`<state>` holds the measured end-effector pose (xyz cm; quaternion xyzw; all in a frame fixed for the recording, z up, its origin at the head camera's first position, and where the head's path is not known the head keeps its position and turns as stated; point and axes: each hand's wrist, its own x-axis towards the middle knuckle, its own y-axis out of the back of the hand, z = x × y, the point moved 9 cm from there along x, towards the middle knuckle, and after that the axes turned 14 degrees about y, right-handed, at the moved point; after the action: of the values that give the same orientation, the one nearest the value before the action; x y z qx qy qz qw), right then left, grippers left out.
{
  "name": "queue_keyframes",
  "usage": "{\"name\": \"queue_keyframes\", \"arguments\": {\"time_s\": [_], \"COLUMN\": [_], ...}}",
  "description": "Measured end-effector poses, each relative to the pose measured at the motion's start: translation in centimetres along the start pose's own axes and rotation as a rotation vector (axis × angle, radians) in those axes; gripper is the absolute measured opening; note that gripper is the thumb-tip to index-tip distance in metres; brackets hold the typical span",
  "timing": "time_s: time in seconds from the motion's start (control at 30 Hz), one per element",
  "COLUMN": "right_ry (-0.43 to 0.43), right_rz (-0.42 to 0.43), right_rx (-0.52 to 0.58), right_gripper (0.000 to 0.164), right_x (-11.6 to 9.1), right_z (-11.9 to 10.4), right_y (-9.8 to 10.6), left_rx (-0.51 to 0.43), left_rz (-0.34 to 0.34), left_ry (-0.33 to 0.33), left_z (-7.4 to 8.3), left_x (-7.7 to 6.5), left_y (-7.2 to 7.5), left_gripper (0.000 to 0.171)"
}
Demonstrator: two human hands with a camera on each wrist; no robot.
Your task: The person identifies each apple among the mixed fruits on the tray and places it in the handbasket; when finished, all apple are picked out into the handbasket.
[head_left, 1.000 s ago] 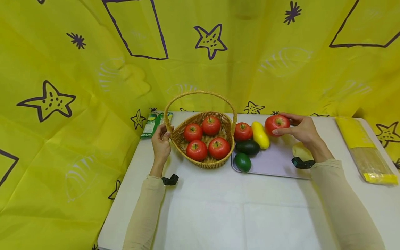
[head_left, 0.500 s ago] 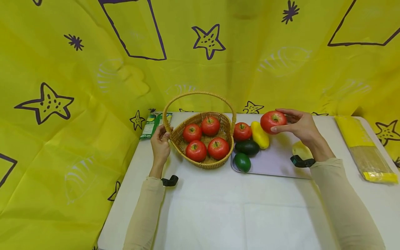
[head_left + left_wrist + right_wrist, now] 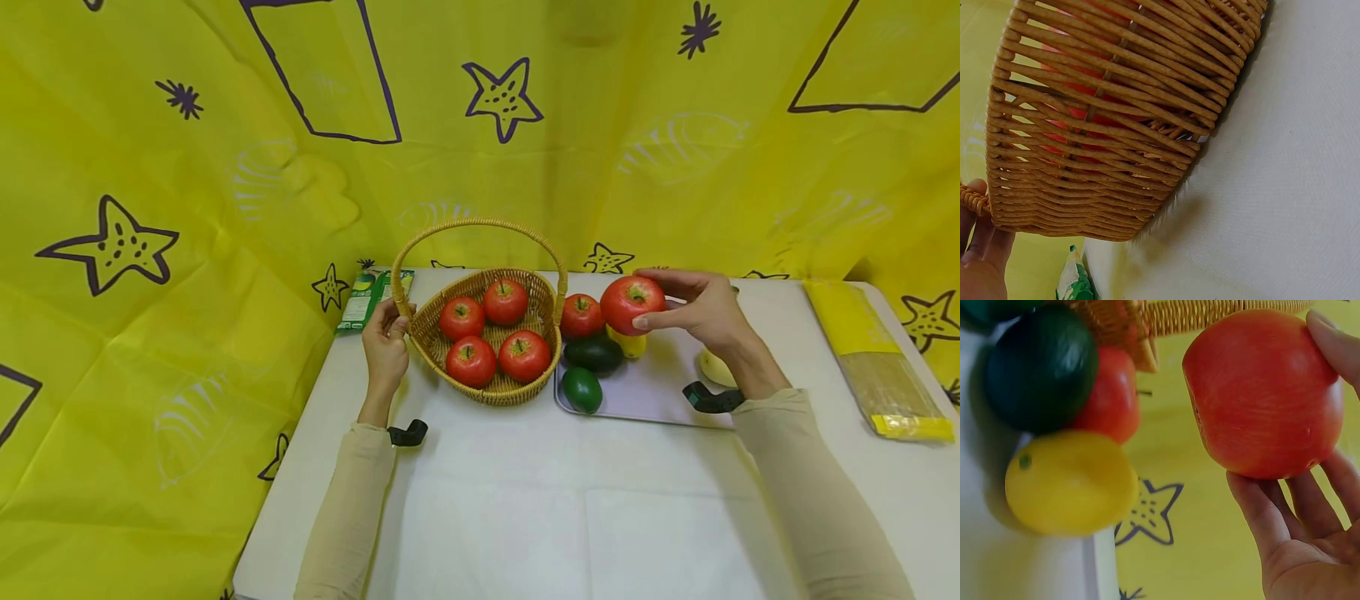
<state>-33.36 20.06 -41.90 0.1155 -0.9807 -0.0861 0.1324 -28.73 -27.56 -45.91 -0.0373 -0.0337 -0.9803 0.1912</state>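
A wicker basket (image 3: 491, 396) with a tall hoop handle (image 3: 480, 222) holds several red apples (image 3: 472, 362). My left hand (image 3: 386, 350) grips the foot of that handle at the basket's left side; the left wrist view shows the fingers (image 3: 999, 250) at the rim. Between thumb and fingers, my right hand (image 3: 708, 312) holds another red apple (image 3: 632, 305), raised over the lilac tray (image 3: 667, 400). Behind it the yellow mango-like fruit (image 3: 1069, 481) is partly covered in the head view. One more red apple (image 3: 582, 316) lies beside the basket.
On the tray sit a dark avocado (image 3: 594, 355) and a green fruit (image 3: 582, 390). A pale fruit (image 3: 717, 368) is partly behind my right wrist. Green packets (image 3: 367, 298) lie behind my left hand, and a yellow noodle packet (image 3: 881, 362) at the right. A yellow curtain (image 3: 585, 150) hangs behind.
My right hand has carried its apple leftward toward the basket, now overlapping the yellow fruit in the head view. The left hand and the basket have stayed in place.
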Motion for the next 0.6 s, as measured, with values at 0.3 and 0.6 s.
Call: {"name": "queue_keyframes", "arguments": {"time_s": [0.3,0.6], "right_ry": [0.015,0.141], "right_rz": [-0.032,-0.092], "right_rx": [0.031,0.181], "right_gripper": [0.068,0.07], "right_x": [-0.4,-0.2], "right_z": [-1.0,-2.2], "right_y": [-2.6,-5.0], "left_rx": [-0.001,0.001], "left_rz": [-0.001,0.003], "left_ry": [-0.018,-0.015], "left_z": [0.0,-0.1], "left_x": [0.1,0.1], "left_y": [0.1,0.1], "left_gripper": [0.028,0.028]}}
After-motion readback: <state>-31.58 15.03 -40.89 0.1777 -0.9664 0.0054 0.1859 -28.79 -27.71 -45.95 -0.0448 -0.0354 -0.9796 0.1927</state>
